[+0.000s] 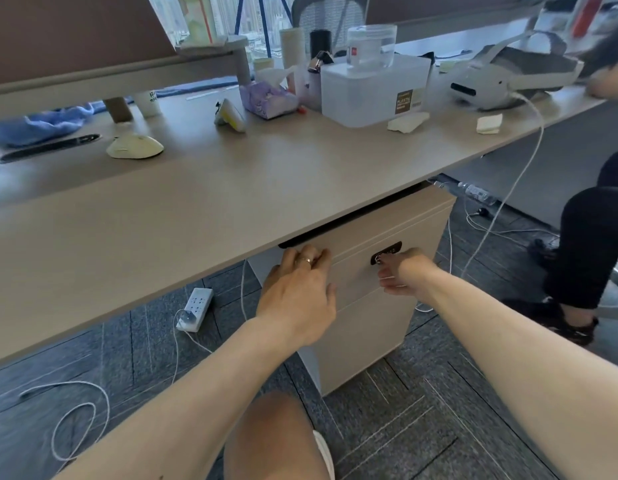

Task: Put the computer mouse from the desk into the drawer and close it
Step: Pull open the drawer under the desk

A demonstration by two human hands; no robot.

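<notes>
Head view: a person crouches at a cabinet (366, 306) under the desk (196, 209), both arms reaching out.
Left hand (300, 289): flat against the top drawer (356, 271), fingers together and curled over its upper edge; it grips nothing else.
Right hand (404, 275): at the dark lock plate (386, 252), fingertips pinched; whether they grip a key cannot be told.
Mouse (135, 146): pale, lying untouched on the desk, well apart from both hands, beside a black pen (49, 147).
Drawer: appears shut or barely ajar.
Progress: early stage, by the look of it. The drawer is yet to be opened, the mouse yet to be fetched and stowed, and the closing yet to come.
</notes>
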